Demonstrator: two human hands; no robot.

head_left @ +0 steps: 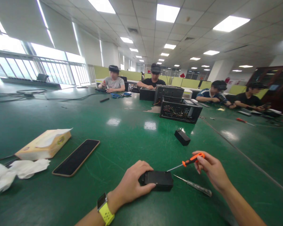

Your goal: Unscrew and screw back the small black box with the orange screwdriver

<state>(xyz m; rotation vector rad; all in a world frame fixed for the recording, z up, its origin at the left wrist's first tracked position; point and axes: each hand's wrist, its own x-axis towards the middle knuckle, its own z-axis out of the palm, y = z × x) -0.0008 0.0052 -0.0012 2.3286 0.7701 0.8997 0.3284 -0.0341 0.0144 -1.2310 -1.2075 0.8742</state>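
Note:
My left hand (136, 182) is wrapped round the left end of a black rectangular box (161, 179) lying on the green table, its thumb along the near side. In my right hand (211, 171) is an orange and black screwdriver (191, 160), pinched by the handle. The shaft slants down to the left, and its tip meets the far right edge of the box. A second screwdriver with a clear greyish handle (199, 188) lies on the table just right of the box, beneath my right hand. What kind of device the box is, I cannot tell.
A smaller black block (182, 137) lies beyond my hands. To the left are a phone (76, 158), a tissue pack (46, 144) and crumpled tissues (25, 168). An open computer case (181, 110) stands farther back. Several people sit round the table's far side.

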